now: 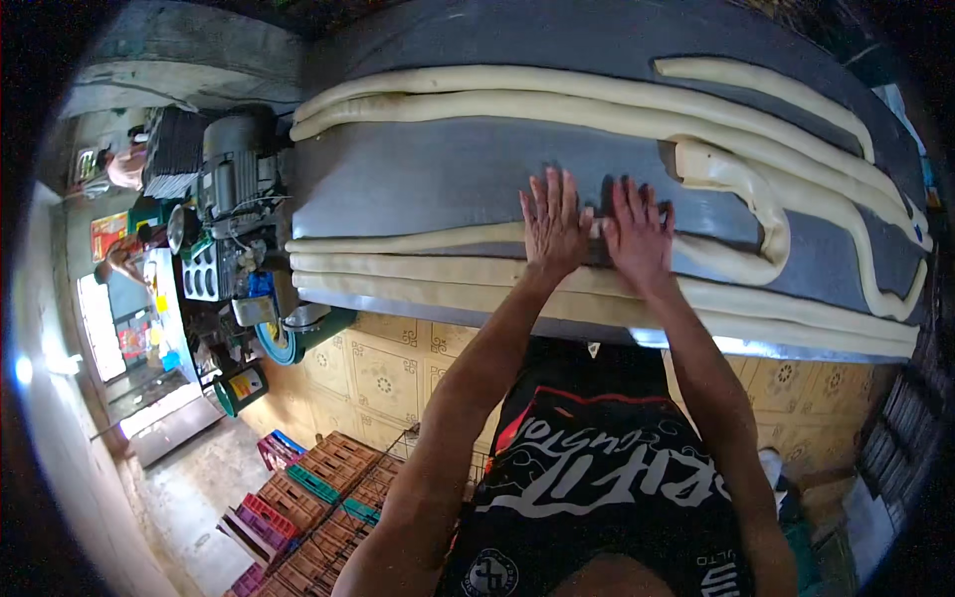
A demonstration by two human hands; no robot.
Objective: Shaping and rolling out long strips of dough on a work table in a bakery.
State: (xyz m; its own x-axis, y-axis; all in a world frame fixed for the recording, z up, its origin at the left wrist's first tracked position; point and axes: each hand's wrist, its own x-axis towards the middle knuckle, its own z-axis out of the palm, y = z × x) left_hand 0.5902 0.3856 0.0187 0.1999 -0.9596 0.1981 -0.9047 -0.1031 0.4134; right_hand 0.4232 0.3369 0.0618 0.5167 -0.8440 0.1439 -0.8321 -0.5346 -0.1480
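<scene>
My left hand lies flat with its fingers spread over a pale dough rope. Close beside it, my right hand presses the same rope, palm down and fingers stretched out. Between the hands a little of the rope shows; the palms hide the rest. To the right the rope bends back in a curl and leads to a thicker, flattened end. More long dough ropes run side by side under my wrists, along the near edge of the grey table.
Further long dough ropes cross the table's far side, with a shorter piece at the far right. A motor-driven machine adjoins the left end. Stacked plastic crates stand on the floor at lower left. Another person is in the left background.
</scene>
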